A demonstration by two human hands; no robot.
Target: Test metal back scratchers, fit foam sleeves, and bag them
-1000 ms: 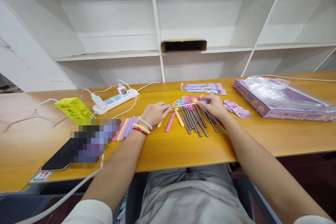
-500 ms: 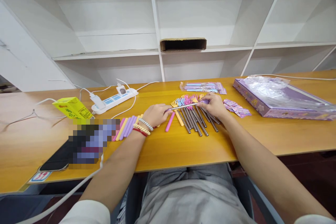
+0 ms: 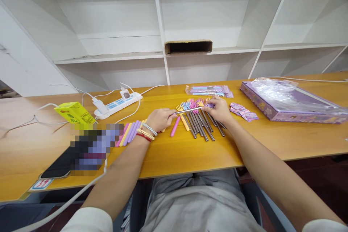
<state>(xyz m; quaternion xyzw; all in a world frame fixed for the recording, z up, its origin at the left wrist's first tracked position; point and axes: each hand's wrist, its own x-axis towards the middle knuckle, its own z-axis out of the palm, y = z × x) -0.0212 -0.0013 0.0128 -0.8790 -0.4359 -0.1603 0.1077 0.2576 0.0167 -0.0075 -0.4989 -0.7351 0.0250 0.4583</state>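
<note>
Between my two hands a thin metal rod with a purple end piece is held nearly level. My left hand pinches its left end, and my right hand grips the purple piece at its right end. Beneath the rod lies a fan of metal rods topped with yellow, blue and pink hand-shaped heads. A pink tube and a yellow tube rest just right of my left hand. Pink, yellow and purple tubes lie in a row left of my left wrist.
A purple box with clear plastic bags stands at the right, beside small purple cards. Packaged sticks lie behind. At the left are a power strip, a yellow carton, a phone and cables.
Both hands keep their hold on the rod and have hardly moved. The whole view has shifted very slightly.
</note>
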